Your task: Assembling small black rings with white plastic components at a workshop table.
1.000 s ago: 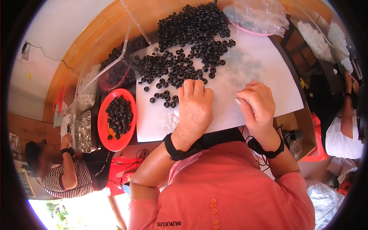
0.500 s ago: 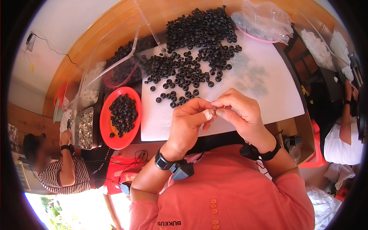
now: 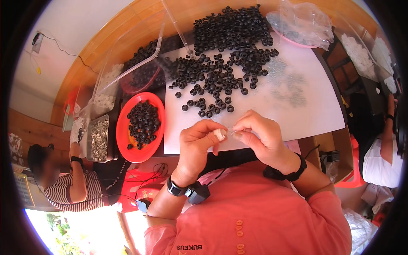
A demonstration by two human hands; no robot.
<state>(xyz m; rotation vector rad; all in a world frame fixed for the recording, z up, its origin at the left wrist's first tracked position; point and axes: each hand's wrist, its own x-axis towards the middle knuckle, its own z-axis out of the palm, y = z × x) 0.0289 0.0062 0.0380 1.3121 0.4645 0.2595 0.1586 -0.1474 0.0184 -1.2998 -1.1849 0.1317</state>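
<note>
My left hand (image 3: pixel 196 146) is closed in a pinch, thumb against forefinger, with white tape round the thumb tip. Whatever lies between those fingers is hidden. Facing it across a small gap, my right hand (image 3: pixel 262 138) pinches a tiny clear piece (image 3: pixel 232 132), too small to name. Both hands hover over the front edge of a white sheet (image 3: pixel 191 138). Beyond them lie loose black rounded parts with holes (image 3: pixel 212 91), and a thick heap of the same parts (image 3: pixel 231 29). Small clear pieces (image 3: pixel 289 87) are scattered to the right of these.
A red oval plate (image 3: pixel 123 146) of black parts stands at the left, beside a metal tray of small silvery parts (image 3: pixel 99 146). A clear plastic panel (image 3: pixel 140 63) rises behind. At the far right back is a pink dish (image 3: pixel 293 41) under a plastic bag. Co-workers sit on both sides.
My hands were touching at the fingertips; now they are slightly apart and closer to my body. The view has shifted a little, moving the table things rightward.
</note>
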